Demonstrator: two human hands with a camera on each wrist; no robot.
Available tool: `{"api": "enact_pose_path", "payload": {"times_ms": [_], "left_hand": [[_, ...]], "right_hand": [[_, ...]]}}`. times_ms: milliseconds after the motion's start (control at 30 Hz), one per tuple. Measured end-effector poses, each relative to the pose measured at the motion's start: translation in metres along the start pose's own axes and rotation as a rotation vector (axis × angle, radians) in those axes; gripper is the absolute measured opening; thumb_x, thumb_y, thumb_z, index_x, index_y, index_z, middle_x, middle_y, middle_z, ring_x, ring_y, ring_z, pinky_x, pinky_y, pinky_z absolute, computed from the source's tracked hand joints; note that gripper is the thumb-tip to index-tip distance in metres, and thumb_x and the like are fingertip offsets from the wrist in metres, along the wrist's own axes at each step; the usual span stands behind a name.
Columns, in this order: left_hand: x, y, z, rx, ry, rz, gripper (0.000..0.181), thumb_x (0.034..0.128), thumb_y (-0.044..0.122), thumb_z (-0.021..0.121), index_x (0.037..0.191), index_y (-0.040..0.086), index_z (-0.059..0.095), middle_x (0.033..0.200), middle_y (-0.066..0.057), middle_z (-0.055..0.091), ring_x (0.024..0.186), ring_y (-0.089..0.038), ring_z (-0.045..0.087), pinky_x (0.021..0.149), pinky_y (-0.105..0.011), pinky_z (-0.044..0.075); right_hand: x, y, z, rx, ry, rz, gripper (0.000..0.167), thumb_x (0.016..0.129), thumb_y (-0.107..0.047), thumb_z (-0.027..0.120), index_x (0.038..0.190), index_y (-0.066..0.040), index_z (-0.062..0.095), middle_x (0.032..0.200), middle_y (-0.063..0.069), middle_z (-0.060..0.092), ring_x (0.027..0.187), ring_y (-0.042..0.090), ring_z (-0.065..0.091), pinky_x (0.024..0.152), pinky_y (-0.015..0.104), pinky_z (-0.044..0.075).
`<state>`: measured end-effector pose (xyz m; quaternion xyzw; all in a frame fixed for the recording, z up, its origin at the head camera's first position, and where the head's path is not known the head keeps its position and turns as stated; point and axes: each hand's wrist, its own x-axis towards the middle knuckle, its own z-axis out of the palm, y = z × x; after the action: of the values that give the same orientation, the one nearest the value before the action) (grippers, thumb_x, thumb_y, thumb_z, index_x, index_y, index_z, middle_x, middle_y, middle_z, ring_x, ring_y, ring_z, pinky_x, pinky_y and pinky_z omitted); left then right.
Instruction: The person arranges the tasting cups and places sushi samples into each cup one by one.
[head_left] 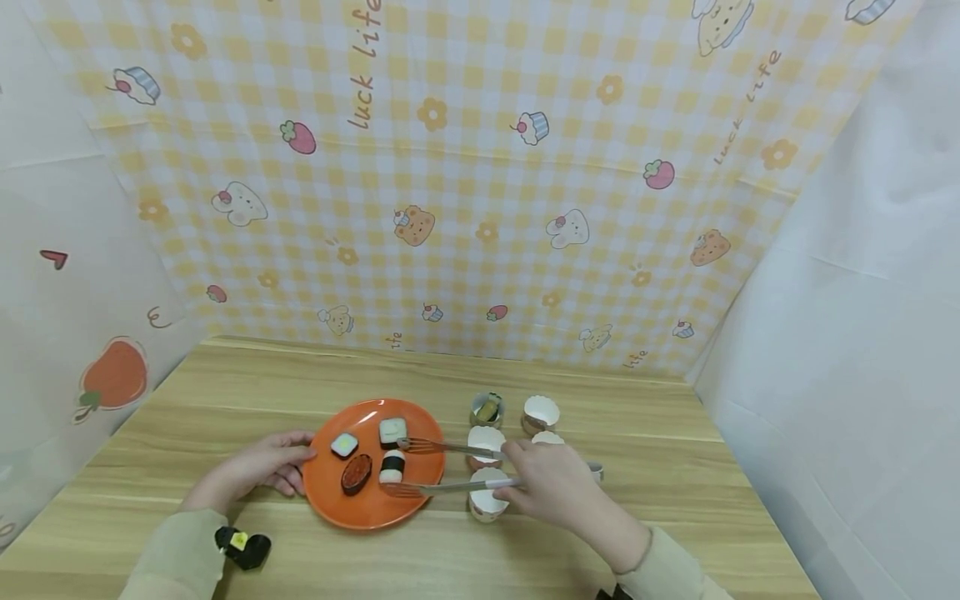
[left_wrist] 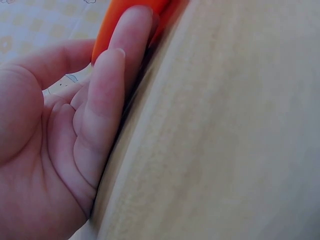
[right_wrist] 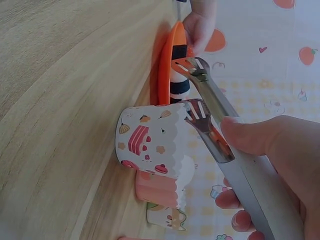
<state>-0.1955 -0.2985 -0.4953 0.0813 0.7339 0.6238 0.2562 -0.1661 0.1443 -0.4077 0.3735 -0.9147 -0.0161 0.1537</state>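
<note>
My left hand grips the left rim of an orange plate; in the left wrist view its thumb and fingers meet the plate's edge. On the plate sit a white-topped sushi piece, a small roll, an orange-topped oval sushi and a white sushi with a black band. My right hand holds metal tongs. The tongs' arms are spread, their slotted tips over the plate, one by the white-topped piece, the other by the banded sushi. Nothing appears pinched between the tips.
Right of the plate stand several paper cups, among them a white one under the tongs and another at the back. The back-left cup holds a greenish-yellow piece. A checkered cloth hangs behind the wooden table.
</note>
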Motion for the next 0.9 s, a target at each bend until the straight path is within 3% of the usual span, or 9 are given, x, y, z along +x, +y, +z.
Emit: {"api": "enact_pose_path", "payload": {"times_ms": [900], "left_hand": [[-0.0026,0.0047,0.0026,-0.011,-0.021,0.021,0.055,0.1006,0.017,0.048,0.137,-0.018,0.026,0.079,-0.014,0.066,0.064,-0.018,0.064,0.059,-0.03,0.055]], "right_hand": [[0.0073,-0.0064,0.0064,-0.015,-0.022,-0.001,0.047,0.077,-0.055,0.072,0.097,-0.014,0.062,0.063,-0.013,0.046,0.046,0.001,0.032,0.038,0.017,0.027]]}}
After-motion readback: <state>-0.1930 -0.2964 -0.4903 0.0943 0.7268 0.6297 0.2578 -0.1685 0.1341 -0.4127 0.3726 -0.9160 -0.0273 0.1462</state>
